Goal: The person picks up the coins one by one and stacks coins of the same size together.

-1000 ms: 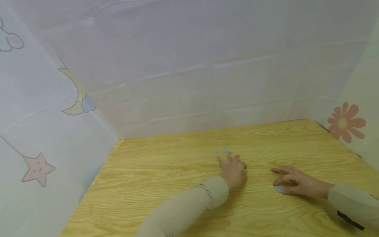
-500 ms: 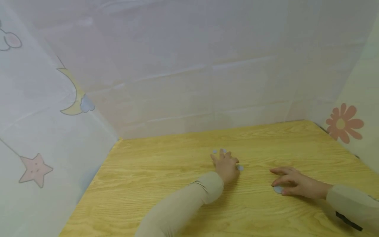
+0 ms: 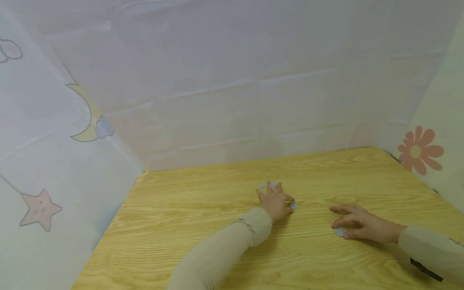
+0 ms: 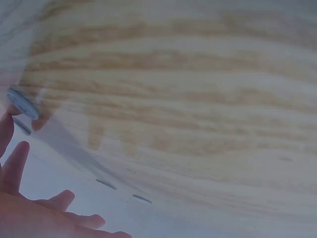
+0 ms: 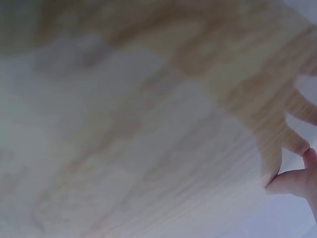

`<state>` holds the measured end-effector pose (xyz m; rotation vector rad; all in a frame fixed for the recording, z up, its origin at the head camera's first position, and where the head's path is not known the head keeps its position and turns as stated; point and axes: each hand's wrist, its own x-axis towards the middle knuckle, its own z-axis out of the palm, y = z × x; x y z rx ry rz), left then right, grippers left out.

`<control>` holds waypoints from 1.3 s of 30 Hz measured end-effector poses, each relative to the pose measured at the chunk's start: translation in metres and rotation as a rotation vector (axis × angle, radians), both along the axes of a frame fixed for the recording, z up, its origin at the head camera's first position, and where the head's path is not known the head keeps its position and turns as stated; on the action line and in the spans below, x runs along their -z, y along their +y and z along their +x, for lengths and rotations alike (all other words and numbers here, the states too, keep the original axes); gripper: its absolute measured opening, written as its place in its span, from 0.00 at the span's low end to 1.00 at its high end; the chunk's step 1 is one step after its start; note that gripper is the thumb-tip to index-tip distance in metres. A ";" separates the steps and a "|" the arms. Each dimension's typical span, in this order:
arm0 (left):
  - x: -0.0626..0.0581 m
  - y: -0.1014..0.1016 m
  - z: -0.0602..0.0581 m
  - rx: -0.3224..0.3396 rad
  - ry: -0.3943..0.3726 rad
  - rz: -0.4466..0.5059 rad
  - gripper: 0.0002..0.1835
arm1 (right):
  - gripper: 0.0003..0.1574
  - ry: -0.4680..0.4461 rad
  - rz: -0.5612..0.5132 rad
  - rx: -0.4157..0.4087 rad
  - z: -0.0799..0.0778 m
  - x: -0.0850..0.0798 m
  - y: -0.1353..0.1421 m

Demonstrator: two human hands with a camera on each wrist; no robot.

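Observation:
In the head view my left hand (image 3: 275,204) reaches over the table with its fingers spread. A small pale disc (image 3: 293,206) sits between its thumb and index finger. Two more pale discs lie just beyond its fingertips: a left disc (image 3: 262,185), and a right disc (image 3: 273,184) partly covered by a finger. Farther right, my right hand (image 3: 367,224) pinches a larger-looking disc (image 3: 339,232) at the tabletop between thumb and index finger. From the left wrist, a bluish-grey disc (image 4: 23,103) shows by the thumb. The right wrist view catches only fingertips (image 5: 287,182) and their reflections.
The wood-grain table (image 3: 188,225) meets a pale sheet wall (image 3: 203,121) at its back edge. Side walls carry printed drawings, among them a star (image 3: 40,209), a moon (image 3: 85,117) and a red flower (image 3: 420,151). A black strip (image 3: 425,270) hangs by the right sleeve.
My left hand has shifted left and a little farther away, and the disc by its thumb has come into sight. My right hand stays in place with its disc.

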<state>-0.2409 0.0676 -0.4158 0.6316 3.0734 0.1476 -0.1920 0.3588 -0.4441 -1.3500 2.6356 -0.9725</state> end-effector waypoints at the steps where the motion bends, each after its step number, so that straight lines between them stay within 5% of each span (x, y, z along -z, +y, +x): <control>1: 0.000 0.000 0.000 -0.001 -0.010 0.002 0.19 | 0.23 -0.005 0.000 -0.001 0.000 0.000 0.000; 16: 0.001 0.002 -0.002 0.056 -0.010 0.012 0.16 | 0.23 0.000 0.009 0.015 0.002 -0.002 -0.001; 28: 0.005 -0.004 -0.011 0.185 0.044 0.017 0.12 | 0.22 0.007 0.002 0.006 0.002 -0.002 -0.003; 39: -0.004 -0.014 0.000 0.282 0.018 0.068 0.11 | 0.22 -0.004 0.009 0.014 0.003 -0.002 0.000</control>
